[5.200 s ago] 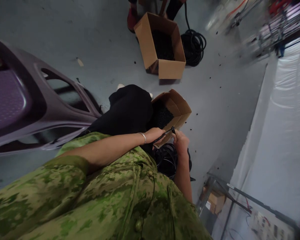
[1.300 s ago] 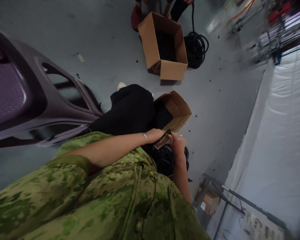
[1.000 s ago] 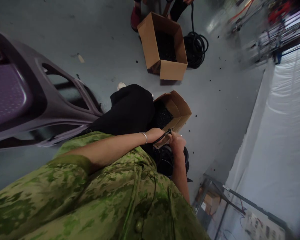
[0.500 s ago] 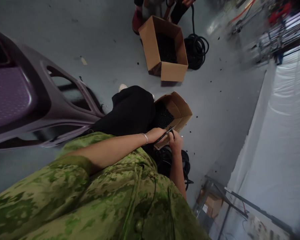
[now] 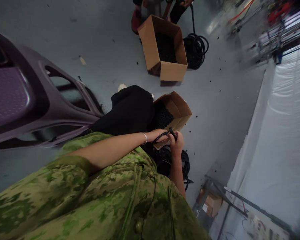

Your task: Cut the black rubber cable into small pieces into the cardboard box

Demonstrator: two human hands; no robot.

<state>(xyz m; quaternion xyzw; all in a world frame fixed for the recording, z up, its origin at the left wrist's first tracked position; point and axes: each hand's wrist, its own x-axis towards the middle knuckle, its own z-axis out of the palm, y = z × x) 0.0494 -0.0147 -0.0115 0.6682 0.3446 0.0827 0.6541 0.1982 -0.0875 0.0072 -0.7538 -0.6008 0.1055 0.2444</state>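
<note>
My left hand [image 5: 157,135], with a silver bracelet at the wrist, is closed on black-handled scissors [image 5: 160,137]. Their blades meet a black rubber hose [image 5: 172,133], which my right hand [image 5: 177,144] pinches near its end. Both hands are close together above the near edge of an open cardboard box [image 5: 181,108]. Small black cut pieces [image 5: 165,116] lie inside that box. Below my hands, a coil of black hose [image 5: 186,163] rests on the floor, partly hidden by my right forearm.
Across from me stands another open cardboard box [image 5: 173,71] of black pieces, with a co-worker's shoe [image 5: 136,21] and a coiled black hose [image 5: 196,50] beside it. A purple-grey plastic chair [image 5: 35,83] is at left. A metal frame [image 5: 252,203] stands at lower right.
The scissor blades, seen pointing up and right before, now sit against the hose. The hose end stands out more clearly, and my right hand has shifted slightly.
</note>
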